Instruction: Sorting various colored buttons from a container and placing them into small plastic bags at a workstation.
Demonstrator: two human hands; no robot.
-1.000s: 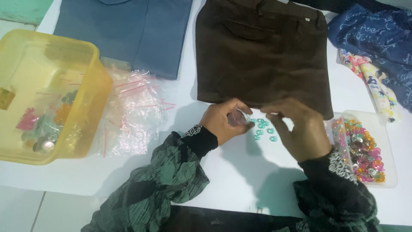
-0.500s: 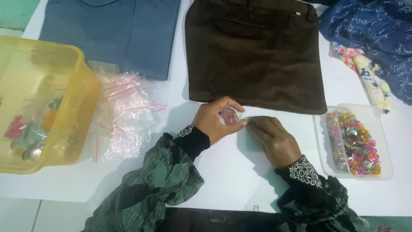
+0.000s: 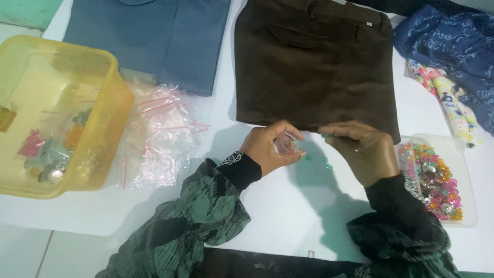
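Note:
My left hand (image 3: pixel 270 146) is closed around a small clear plastic bag (image 3: pixel 286 144), just below the hem of a folded dark brown garment (image 3: pixel 314 62). My right hand (image 3: pixel 360 149) is raised beside it, thumb and forefinger pinching a small teal bead (image 3: pixel 325 135) near the bag's mouth. A few more teal beads (image 3: pixel 321 160) lie on the white table between the two hands. Both forearms wear dark green patterned sleeves.
A yellow plastic tub (image 3: pixel 110 110) with bagged beads stands at the left, a heap of small clear zip bags (image 3: pixel 159 136) beside it. A clear lid of mixed colourful beads (image 3: pixel 437 180) sits at the right. A blue-grey garment (image 3: pixel 149 36) and patterned blue fabric (image 3: pixel 453 46) lie behind.
My right hand has lifted off the table from the beads and moved up toward the bag, now pinching a teal bead. My left hand keeps holding the bag.

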